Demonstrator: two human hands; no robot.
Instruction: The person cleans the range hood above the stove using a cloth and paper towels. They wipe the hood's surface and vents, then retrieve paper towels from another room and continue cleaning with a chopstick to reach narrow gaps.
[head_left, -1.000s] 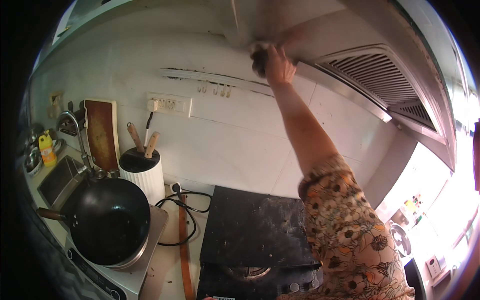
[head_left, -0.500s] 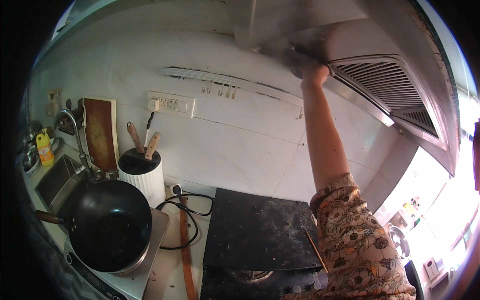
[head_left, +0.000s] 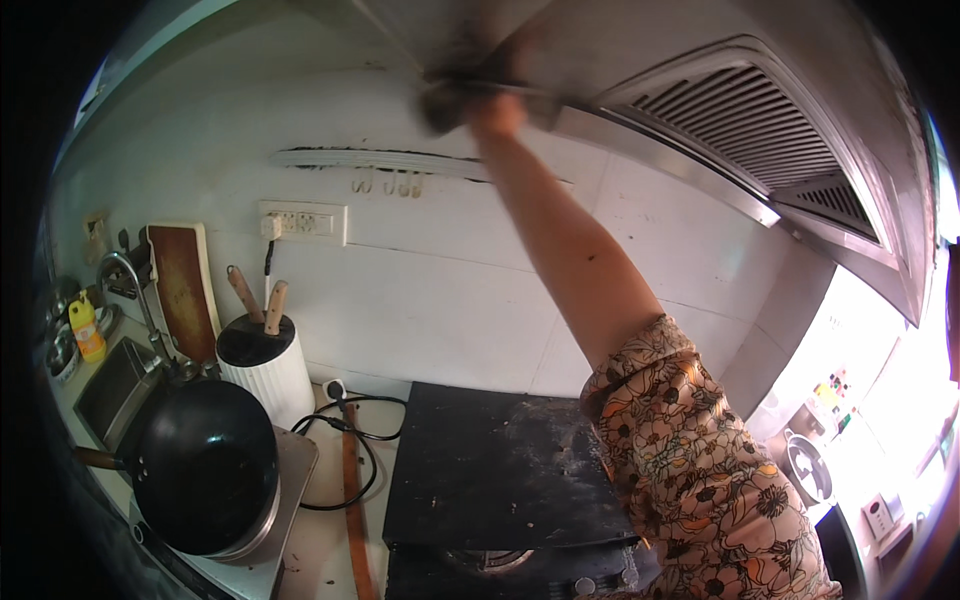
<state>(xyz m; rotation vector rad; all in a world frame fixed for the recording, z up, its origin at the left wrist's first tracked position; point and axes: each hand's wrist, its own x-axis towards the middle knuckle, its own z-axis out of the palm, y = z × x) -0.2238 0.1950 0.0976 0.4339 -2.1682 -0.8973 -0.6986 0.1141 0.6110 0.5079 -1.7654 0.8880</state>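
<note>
My right arm, in a flowered sleeve, reaches up and to the left. At its end my right hand (head_left: 495, 115) is smeared by motion against the lower back edge of the metal range hood (head_left: 660, 145). A dark grey, cloth-like thing (head_left: 445, 108) shows blurred at the hand, which seems closed on it; the fingers themselves are hidden. A dim reflection of the hand appears on the hood's underside. To the right of the hand is the hood's slatted vent (head_left: 745, 125). My left hand is out of view.
Below stands a stove under a black cover (head_left: 490, 460). Left of it are a cable (head_left: 370, 470), a white knife block (head_left: 270, 375), a black wok (head_left: 205, 470) on a cooker, a cutting board (head_left: 185, 285) and a sink (head_left: 120, 385). A hook rail (head_left: 380, 160) runs along the wall.
My right hand has swept left along the hood's edge with the dark thing, and the arm now slants more to the left. The view has shifted slightly.
</note>
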